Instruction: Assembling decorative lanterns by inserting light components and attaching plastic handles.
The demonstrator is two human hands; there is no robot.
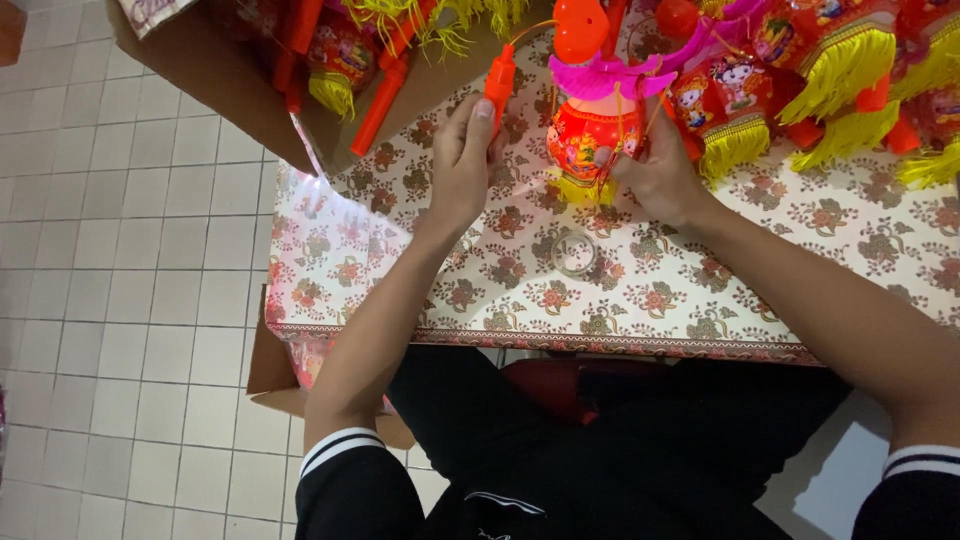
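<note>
At the far left of the tabletop point(330, 280), a cardboard box point(230, 80) leans open, with orange handles and yellow-fringed lanterns showing inside it. Next to it my left hand point(462, 160) makes a clenched grip round an orange handle stick point(499, 80), thumb pressed along its side, and the stick points up and away from me. A thin orange cord arcs from the stick's top toward the toy lantern point(585, 125) standing just right of it: a round orange-red body with a pink roof and a yellow fringe at its base. My right hand point(655, 175) grasps the lantern's side, fingers at its thin hanging strings. I judge the lantern body already put together, and the joining of stick, cord and lantern is the part under way; whether the cord is fastened at either end I cannot tell. A clear tape ring point(575, 252) lies untouched nearer to me. Farther right, a heap of lanterns point(840, 70) with fringes looks finished.
</note>
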